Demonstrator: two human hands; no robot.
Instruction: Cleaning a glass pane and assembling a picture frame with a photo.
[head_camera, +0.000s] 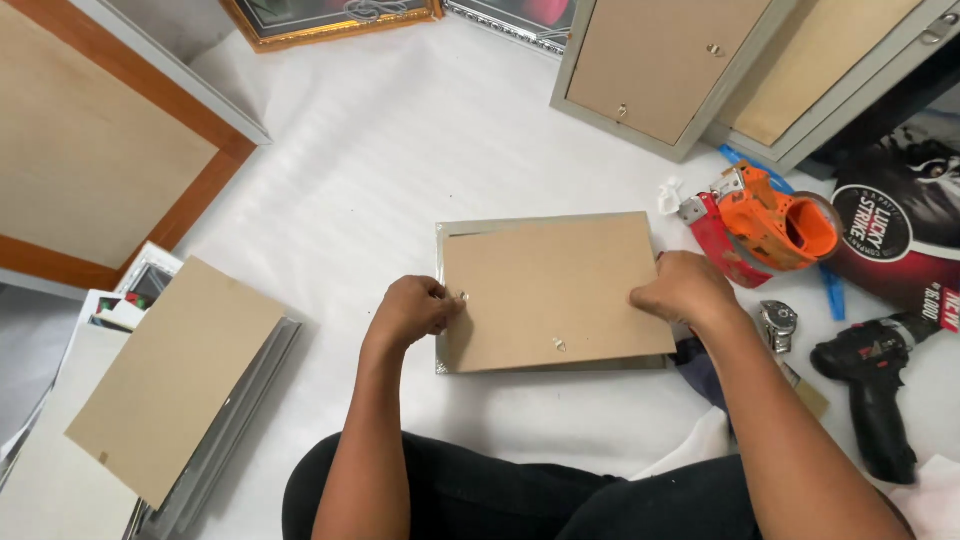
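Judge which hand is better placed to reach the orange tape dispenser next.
Probably the right hand: it rests on the brown backing board's right edge, close to the orange tape dispenser. The left hand sits at the board's far left edge.

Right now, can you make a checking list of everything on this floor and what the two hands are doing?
Surface: white sheet covering the floor.
Job's things: brown backing board lying askew on a silver frame.
Clutter: orange tape dispenser, black drill, stacked frames under a brown board.
Grippers: left hand pinches the board's left edge; right hand presses its right edge.
Cables: nothing seen.
Surroundings: framed backs leaning at the top; a big wooden frame on the left.
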